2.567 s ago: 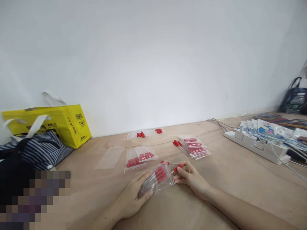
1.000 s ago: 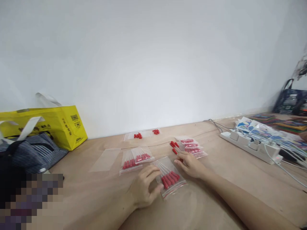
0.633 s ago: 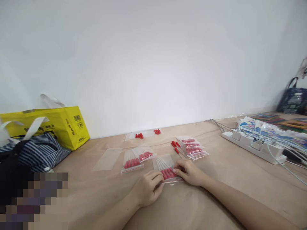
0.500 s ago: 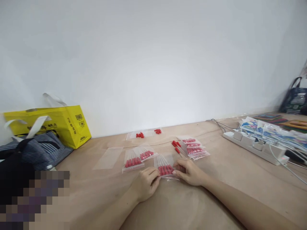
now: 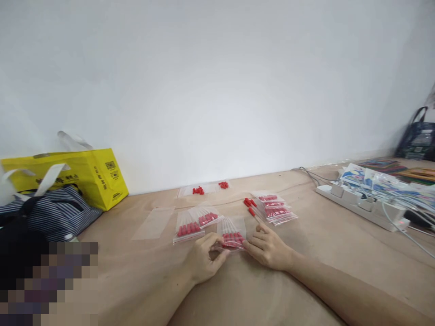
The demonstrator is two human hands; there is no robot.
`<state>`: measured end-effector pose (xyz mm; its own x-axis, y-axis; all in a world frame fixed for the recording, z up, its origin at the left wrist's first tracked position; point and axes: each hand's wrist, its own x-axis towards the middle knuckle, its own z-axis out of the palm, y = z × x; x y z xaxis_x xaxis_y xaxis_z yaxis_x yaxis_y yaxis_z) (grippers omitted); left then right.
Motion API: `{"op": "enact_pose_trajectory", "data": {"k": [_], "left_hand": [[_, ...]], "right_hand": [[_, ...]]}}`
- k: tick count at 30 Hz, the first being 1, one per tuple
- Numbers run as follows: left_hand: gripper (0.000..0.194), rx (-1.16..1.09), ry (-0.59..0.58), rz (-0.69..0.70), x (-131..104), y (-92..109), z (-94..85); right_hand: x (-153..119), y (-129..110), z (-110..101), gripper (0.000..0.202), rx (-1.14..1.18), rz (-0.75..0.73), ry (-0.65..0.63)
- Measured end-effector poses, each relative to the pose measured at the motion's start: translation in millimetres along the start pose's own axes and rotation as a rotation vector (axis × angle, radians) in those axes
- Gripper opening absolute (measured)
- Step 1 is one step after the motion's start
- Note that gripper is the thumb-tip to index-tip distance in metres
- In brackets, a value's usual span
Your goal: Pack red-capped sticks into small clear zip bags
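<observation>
A clear zip bag (image 5: 233, 236) lies between my hands, with several red-headed thin white sticks in it, heads toward me. My left hand (image 5: 207, 259) pinches the near left corner of this bag. At its near right corner, my right hand (image 5: 267, 248) has its fingertips closed on the edge. Just left are two filled zip bags, one (image 5: 188, 229) nearer and one (image 5: 207, 218) slightly behind. Beyond my right hand lie a few loose red-headed sticks (image 5: 250, 206), beside a stack of filled bags (image 5: 277, 209).
A flat clear bag (image 5: 154, 224) lies to the left. Near the wall rests a clear bag (image 5: 210, 189) with red-headed sticks. A power strip (image 5: 360, 206) with cables stands right, by printed packets (image 5: 374, 183). A yellow bag (image 5: 98, 176) and striped bag (image 5: 61, 215) stand left.
The near edge of the bag has been lifted and bent up over the red heads by my fingers. My right hand has shifted slightly toward me.
</observation>
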<state>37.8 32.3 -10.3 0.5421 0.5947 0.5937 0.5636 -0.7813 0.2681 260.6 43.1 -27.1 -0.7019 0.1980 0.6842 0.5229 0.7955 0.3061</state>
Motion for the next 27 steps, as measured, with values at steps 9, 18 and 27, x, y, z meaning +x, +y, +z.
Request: {"op": "enact_pose_trajectory", "data": {"k": [9,18,27], "left_hand": [[0.027,0.234,0.026,0.29,-3,-21,-0.3],[0.032,0.415,0.065,0.369,1,-15,-3.1],[0.018,0.41,0.136,0.393,4,-9,-2.4]], "right_hand": [[-3,5,-2,0.028,-0.056,0.01,0.011],[-2,5,-4,0.029,-0.166,-0.035,0.018],[3,2,-2,0.021,-0.146,0.045,0.038]]}}
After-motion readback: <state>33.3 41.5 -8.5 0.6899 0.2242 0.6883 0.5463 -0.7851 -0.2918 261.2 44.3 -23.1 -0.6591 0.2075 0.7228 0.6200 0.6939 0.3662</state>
